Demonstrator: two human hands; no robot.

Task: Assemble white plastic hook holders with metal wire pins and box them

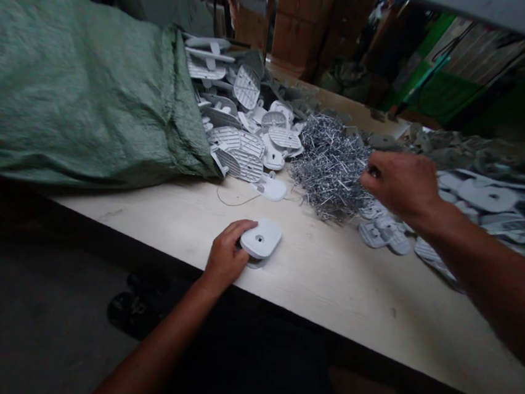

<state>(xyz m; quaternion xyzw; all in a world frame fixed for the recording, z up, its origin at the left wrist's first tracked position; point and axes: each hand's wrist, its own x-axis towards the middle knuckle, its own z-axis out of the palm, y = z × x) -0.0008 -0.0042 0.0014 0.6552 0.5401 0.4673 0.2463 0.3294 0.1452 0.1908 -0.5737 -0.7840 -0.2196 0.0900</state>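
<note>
My left hand (228, 252) grips a white rounded plastic plate (261, 239) by its left side near the table's front edge. The plate has a small dark hole, and a second layer shows beneath it. Raised at the right edge of a heap of thin metal pins (335, 167), my right hand (398, 179) is closed, fingers curled. Whatever is between its fingertips is too small and dark to make out. Another white plastic piece (271, 187) lies flat on the table between the left hand and the heaps.
A large green woven sack (82, 87) lies at the left, with many white plastic pieces (243, 152) spilling from its mouth. More white parts (485, 200) are piled on the right behind my forearm. The pale tabletop (329, 278) ends at a front edge near my body.
</note>
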